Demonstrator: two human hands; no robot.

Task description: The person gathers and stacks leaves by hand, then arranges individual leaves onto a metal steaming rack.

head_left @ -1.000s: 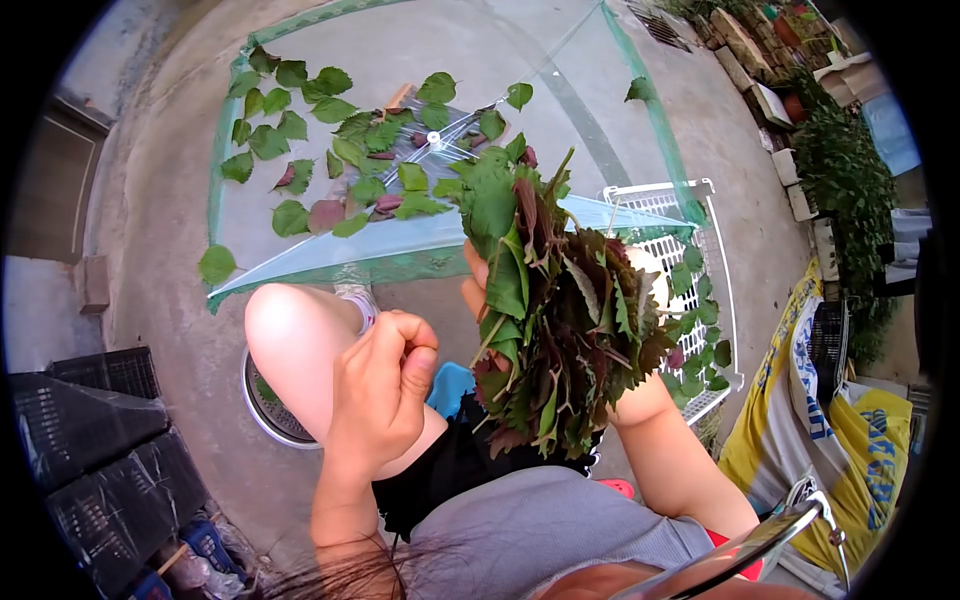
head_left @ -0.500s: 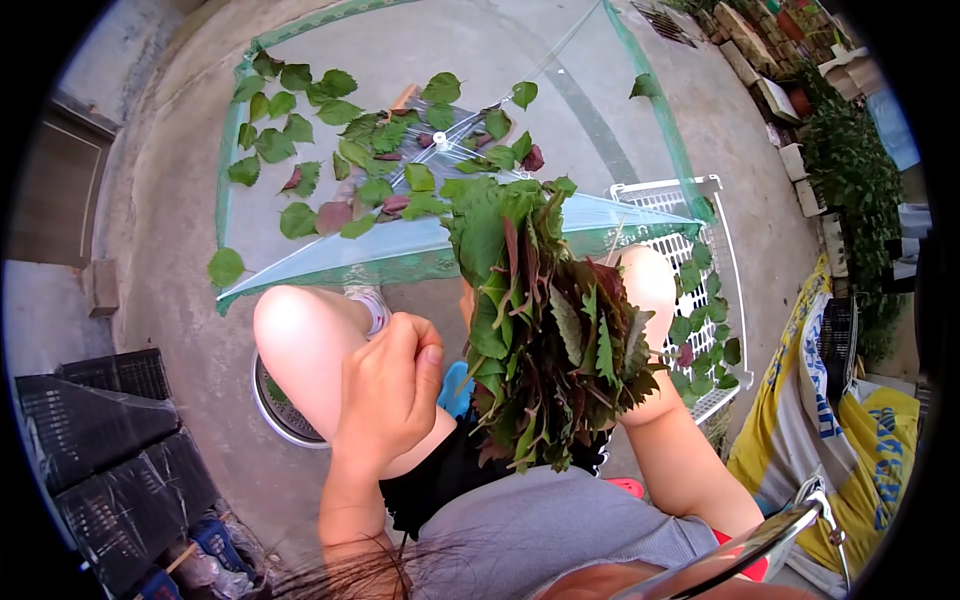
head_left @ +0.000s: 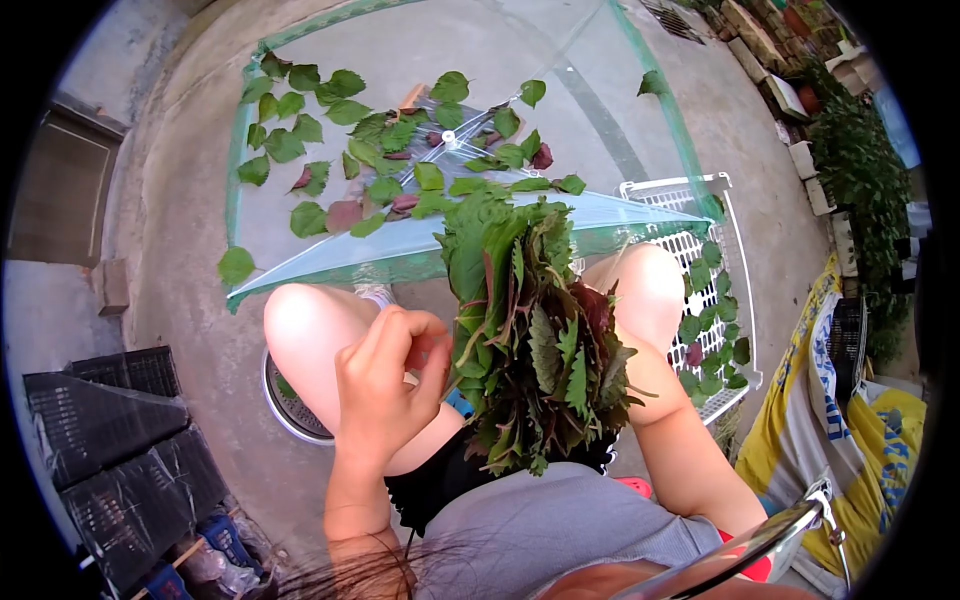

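A thick bunch of green and purple leaves (head_left: 545, 340) hangs in front of my lap, held by my right hand (head_left: 645, 385), whose fingers are hidden behind the leaves. My left hand (head_left: 400, 370) is at the bunch's left edge, its fingers curled and its thumb bent toward them. Whatever may be pinched there is too small to name. Beyond my knees, single leaves (head_left: 285, 146) lie scattered on a pale mesh cover with a green border (head_left: 690, 150). The cover's white hub (head_left: 449, 138) and thin rods show among them.
To the right, a white slotted crate (head_left: 745, 300) has leaves on it. A round metal-rimmed basin (head_left: 290, 405) is beside my left leg. Black wrapped crates (head_left: 130, 480) stand at lower left, yellow and white sacks (head_left: 800, 410) at right. Plants and bricks line the right side.
The bunch has swung to hang more upright and slightly left, hiding my right fingers. My left hand has loosened from a tighter fist and moved closer to it. The view has shifted slightly.
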